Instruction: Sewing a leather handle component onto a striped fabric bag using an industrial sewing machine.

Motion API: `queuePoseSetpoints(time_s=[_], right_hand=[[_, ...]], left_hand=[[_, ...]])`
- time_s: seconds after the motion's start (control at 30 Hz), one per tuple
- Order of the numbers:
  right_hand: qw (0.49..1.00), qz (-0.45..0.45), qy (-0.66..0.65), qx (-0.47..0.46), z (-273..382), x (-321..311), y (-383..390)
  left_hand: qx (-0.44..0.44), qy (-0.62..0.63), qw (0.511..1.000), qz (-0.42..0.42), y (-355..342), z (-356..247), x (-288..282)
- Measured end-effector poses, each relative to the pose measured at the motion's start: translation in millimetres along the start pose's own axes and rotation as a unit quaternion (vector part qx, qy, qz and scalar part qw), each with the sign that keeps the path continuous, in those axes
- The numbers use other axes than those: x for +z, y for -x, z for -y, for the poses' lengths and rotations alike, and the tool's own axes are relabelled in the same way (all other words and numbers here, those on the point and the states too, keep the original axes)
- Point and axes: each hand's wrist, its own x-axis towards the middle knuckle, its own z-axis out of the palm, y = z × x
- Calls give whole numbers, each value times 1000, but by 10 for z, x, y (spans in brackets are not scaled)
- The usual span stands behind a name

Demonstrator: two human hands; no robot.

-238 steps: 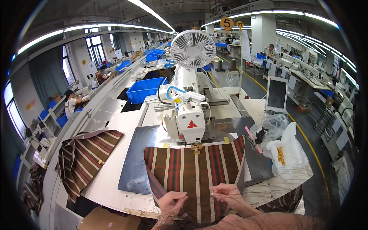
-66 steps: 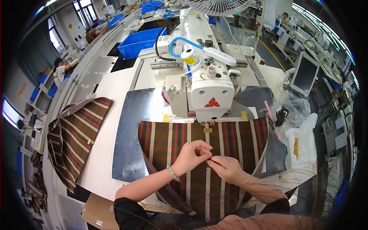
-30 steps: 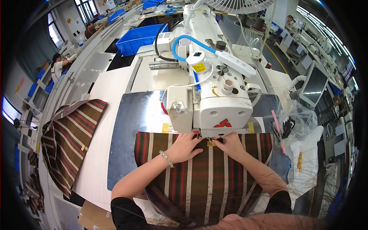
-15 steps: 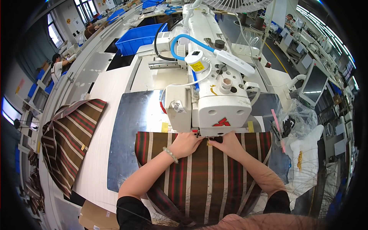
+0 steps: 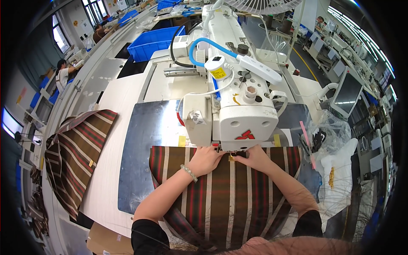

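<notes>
Hands (image 5: 205, 161) at sewing head (image 5: 250, 123) | cloth (image 5: 241, 195) partly covered | grip unclear

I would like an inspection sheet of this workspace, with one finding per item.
Surface: dark metal plate on pale table.
Job's things: striped cloth at the sewing machine; small gold piece near cloth's far edge.
Clutter: second striped cloth, left; plastic bag, and gold bits on white wrapping, right.
Hands: left hand and right hand at that edge; grasp unclear.
Cables: white cable and blue tube on the machine.
Surroundings: blue bin farther back, co-worker at left.
</notes>
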Motion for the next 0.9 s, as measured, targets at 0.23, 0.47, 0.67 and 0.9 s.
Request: queuePoseSetpoints(time_s=[0.23,0.47,0.67,0.9], right_hand=[[996,-30,34,-80,-128,84,35],[996,-32,57,-68,-148,60,53],[993,-42,84,-72,-192,52,94],[992,-80,86,-54,-239,124,116]], left_hand=[[-18,-13,999,36,-2,-18,-52],[24,-21,999,-39,8,-59,-34],[-2,-16,1000,-21,10,-109,-64],[-32,74,996,-44,8,22,-44]])
